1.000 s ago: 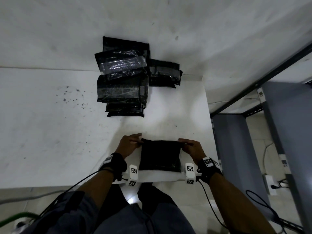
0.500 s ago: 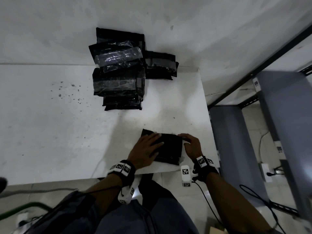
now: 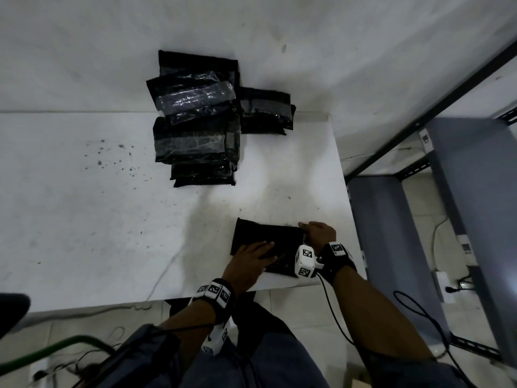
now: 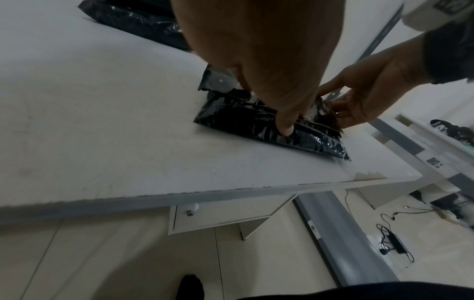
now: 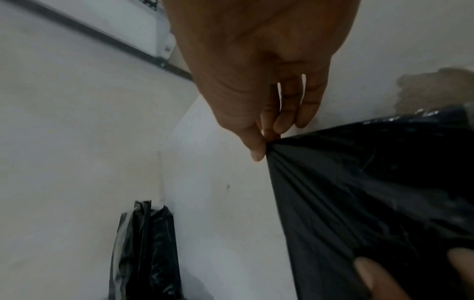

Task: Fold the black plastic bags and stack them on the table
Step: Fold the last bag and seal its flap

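Note:
A folded black plastic bag [image 3: 265, 239] lies near the front right corner of the white table [image 3: 98, 219]. My left hand [image 3: 251, 257] lies flat on it with straight fingers and presses it down; in the left wrist view a fingertip [image 4: 286, 130] pushes into the bag [image 4: 256, 123]. My right hand [image 3: 317, 233] pinches the bag's far right corner; the right wrist view shows thumb and fingers [image 5: 264, 140] gathered on the bag's corner [image 5: 359, 192]. A stack of folded black bags [image 3: 195, 130] sits farther back on the table, with another small pile of folded bags [image 3: 265, 110] to its right.
The table's right edge [image 3: 344, 191] is close to my right hand, and the front edge [image 3: 195, 296] runs just below my wrists. Grey metal shelving [image 3: 461, 205] stands to the right, with cables [image 3: 419, 317] on the floor. Dark specks [image 3: 112, 158] mark the table's left part.
One second ago both hands held the bag's far corners. My left hand has since moved onto the bag's top and lies flat there; the bag has turned slightly. The right hand stays at its corner.

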